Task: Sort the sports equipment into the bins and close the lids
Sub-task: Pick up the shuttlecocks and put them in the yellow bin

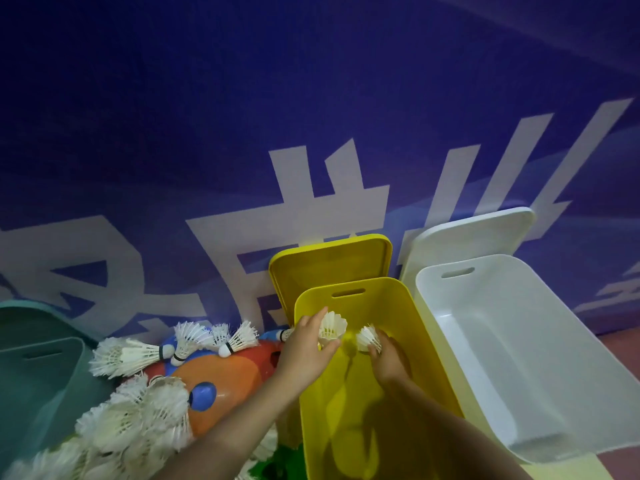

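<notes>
Both hands reach into the open yellow bin standing on the floor against the blue wall banner. The left hand has its fingers curled round a white feather shuttlecock just inside the bin's left rim; the right hand, lower in the bin, pinches a second shuttlecock near the far end. The bin's yellow lid leans upright behind it. Just right, touching, an open white bin has its white lid propped behind likewise. To the left of the yellow bin lies a heap of loose shuttlecocks over orange and blue paddles, crowding the left forearm's path. A teal bin stands at the far left edge.
</notes>
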### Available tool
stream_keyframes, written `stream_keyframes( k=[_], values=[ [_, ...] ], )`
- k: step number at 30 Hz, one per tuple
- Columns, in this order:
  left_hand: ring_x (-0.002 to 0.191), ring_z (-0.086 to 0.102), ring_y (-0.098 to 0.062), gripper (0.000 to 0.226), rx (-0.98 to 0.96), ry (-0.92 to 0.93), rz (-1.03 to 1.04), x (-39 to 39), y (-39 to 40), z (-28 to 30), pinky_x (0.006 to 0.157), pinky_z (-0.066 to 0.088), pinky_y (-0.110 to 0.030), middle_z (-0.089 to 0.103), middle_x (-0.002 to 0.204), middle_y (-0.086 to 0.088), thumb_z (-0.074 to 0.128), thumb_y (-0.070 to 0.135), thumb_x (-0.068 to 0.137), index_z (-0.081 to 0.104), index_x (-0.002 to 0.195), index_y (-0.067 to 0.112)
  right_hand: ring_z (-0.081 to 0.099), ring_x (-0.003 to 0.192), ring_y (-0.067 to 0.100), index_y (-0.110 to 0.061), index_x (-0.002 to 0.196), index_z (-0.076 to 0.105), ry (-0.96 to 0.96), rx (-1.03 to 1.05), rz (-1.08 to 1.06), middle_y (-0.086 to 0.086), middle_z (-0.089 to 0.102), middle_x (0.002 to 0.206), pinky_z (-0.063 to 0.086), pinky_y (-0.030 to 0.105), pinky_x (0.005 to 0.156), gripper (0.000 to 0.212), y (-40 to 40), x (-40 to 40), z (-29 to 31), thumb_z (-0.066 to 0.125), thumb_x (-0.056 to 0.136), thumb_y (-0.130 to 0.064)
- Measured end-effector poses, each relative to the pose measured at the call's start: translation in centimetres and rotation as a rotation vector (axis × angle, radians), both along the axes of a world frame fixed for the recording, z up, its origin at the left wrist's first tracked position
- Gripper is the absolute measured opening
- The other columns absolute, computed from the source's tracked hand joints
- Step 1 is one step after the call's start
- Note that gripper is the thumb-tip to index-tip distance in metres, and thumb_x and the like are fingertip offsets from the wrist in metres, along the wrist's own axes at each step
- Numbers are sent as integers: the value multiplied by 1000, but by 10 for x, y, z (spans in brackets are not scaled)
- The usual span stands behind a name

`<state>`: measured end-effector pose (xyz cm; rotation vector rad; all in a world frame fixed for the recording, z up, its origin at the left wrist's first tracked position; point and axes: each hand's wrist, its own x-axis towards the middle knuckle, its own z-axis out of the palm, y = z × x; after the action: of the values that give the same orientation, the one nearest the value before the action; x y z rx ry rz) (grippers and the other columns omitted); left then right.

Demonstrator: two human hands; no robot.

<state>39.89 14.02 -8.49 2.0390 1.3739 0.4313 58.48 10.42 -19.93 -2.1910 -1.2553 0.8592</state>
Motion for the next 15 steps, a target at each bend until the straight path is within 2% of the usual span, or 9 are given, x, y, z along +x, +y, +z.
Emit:
stream_keyframes(
  k=[5,8,11,13,15],
  values=[
    [116,52,-22,65,-58,102,-19,24,6,-15,90,44,-32,44,134,-4,57,38,92,28,149,25,41,129,27,-22,149,28,-174,-146,9,10,44,141,32,32,104,51,2,-1,-30,39,100,-37],
    [120,51,-27,64,-183,160,4,40,13,-30,96,43,-32,42,137,-10,57,35,93,29,149,20,43,127,30,-20,147,34,-185,-101,-28,13,47,138,33,35,103,53,1,-3,-36,38,98,-41],
    [118,52,-32,63,-300,209,75,54,23,-49,96,46,-37,44,135,-15,58,34,92,33,147,18,46,124,31,-18,145,39,-98,-88,-81,15,50,134,36,36,100,56,3,-1,-41,42,96,-44],
    [121,50,-32,61,-361,259,122,62,31,-60,95,43,-35,46,136,-15,58,32,92,34,146,16,49,120,34,-12,142,42,24,-50,-118,18,52,131,40,39,100,73,6,-1,-48,39,85,-58],
    [121,52,-31,57,-426,277,166,69,36,-71,92,44,-33,49,137,-15,57,30,93,37,143,13,47,122,39,1,139,40,207,-13,-230,26,48,134,37,43,103,85,8,-4,-65,41,75,-55]
  ],
)
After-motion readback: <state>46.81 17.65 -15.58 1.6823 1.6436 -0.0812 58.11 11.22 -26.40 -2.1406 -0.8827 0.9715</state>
